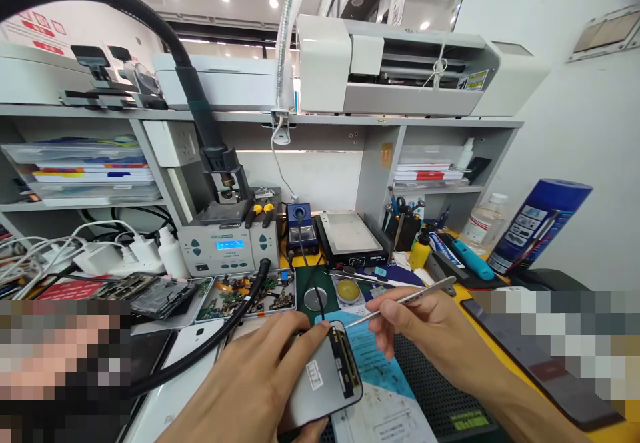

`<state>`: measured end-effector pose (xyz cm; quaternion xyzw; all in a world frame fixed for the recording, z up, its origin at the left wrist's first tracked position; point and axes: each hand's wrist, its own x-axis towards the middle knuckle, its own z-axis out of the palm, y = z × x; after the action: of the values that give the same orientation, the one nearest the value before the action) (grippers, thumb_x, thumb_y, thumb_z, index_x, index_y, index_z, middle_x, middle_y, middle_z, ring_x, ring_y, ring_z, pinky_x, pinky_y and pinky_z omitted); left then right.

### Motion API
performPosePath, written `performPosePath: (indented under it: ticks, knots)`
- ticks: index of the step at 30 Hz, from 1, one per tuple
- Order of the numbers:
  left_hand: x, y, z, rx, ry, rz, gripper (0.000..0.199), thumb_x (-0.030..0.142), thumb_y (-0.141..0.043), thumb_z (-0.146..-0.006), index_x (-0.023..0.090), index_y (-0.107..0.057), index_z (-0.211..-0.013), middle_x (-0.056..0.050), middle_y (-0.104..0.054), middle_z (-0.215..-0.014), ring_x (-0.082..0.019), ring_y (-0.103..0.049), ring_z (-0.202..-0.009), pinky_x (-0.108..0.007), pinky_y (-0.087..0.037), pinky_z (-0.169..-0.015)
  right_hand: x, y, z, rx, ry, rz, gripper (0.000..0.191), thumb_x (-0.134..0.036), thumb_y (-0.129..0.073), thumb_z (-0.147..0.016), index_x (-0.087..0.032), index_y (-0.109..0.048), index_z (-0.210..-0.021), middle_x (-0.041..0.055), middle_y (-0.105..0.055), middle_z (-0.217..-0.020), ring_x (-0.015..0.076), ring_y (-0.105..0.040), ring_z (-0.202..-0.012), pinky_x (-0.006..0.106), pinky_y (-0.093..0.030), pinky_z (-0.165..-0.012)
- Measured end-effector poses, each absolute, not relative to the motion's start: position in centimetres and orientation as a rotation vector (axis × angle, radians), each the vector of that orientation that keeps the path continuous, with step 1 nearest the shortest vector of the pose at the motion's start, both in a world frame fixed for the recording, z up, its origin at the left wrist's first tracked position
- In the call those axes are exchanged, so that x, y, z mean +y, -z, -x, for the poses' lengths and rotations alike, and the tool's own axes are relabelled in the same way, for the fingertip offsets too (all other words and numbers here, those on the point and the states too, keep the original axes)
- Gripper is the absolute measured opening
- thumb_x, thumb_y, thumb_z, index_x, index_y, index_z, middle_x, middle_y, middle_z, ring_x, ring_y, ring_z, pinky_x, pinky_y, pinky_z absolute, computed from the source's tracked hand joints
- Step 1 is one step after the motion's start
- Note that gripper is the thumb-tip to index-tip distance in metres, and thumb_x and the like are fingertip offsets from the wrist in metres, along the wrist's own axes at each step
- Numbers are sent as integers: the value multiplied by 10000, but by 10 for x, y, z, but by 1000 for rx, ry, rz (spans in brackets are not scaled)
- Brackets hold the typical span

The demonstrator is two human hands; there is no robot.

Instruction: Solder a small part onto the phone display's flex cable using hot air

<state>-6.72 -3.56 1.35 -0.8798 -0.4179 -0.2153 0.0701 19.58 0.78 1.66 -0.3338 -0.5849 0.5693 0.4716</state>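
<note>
My left hand (255, 369) is wrapped round a phone screen (310, 396), its grey back facing up with a white sticker and a dark strip of circuitry along one end. Fingers lie over its upper edge, and part of the thumb shows below. In my right hand (425, 329), slim silver tweezers (405, 298) are pinched between thumb and fingers. Their pointed tip is close to the screen's top corner; whether it touches I cannot tell. Under the hands lies a blue and white printed sheet (380, 369). A thin black cable runs down behind the screen's upper edge.
A thick black hose (210, 343) curves across the left side, from a hot air station (230, 249). Behind my hands are a tray of small circuit parts (250, 293), a soldering station (301, 229) and a flat heating plate (353, 236). A large phone (545, 363) lies at right.
</note>
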Motion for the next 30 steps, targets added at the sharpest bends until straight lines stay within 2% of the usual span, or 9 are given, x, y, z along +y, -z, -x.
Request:
performPosePath:
  ticks: [8, 12, 19, 30]
  knots:
    - [-38, -7, 74, -1281, 621, 2667, 863, 236, -769, -716, 371, -376, -1472, 17, -604, -1386, -212, -680, -1151, -311, -610, -892, 2, -11, -197, -1420, -1449, 809, 212, -378, -730, -968, -184, -814, -963, 47, -782, -809, 142, -722, -677, 229, -587, -599]
    - [-36, -6, 75, -1262, 581, 2676, 826, 261, -745, -757, 356, -369, -1486, -1, -605, -1390, -225, -680, -1158, -326, -618, -887, 1, -10, -195, -1423, -1461, 793, 205, -373, -730, -969, -186, -812, -977, 46, -785, -812, 142, -725, -678, 227, -587, -602]
    - [-37, -4, 74, -1315, 596, 2646, 875, 267, -737, -765, 336, -319, -1531, -30, -592, -1447, -251, -666, -1208, -335, -606, -940, 2, -10, -194, -1426, -1452, 828, 239, -388, -713, -978, -168, -805, -982, 61, -780, -820, 159, -727, -693, 245, -581, -602]
    - [-36, -3, 74, -1210, 574, 2641, 828, 250, -722, -777, 301, -354, -1517, -11, -623, -1411, -223, -663, -1200, -306, -573, -974, 2, -11, -194, -1398, -1461, 816, 259, -398, -721, -971, -156, -811, -953, 58, -771, -786, 156, -719, -682, 241, -577, -599]
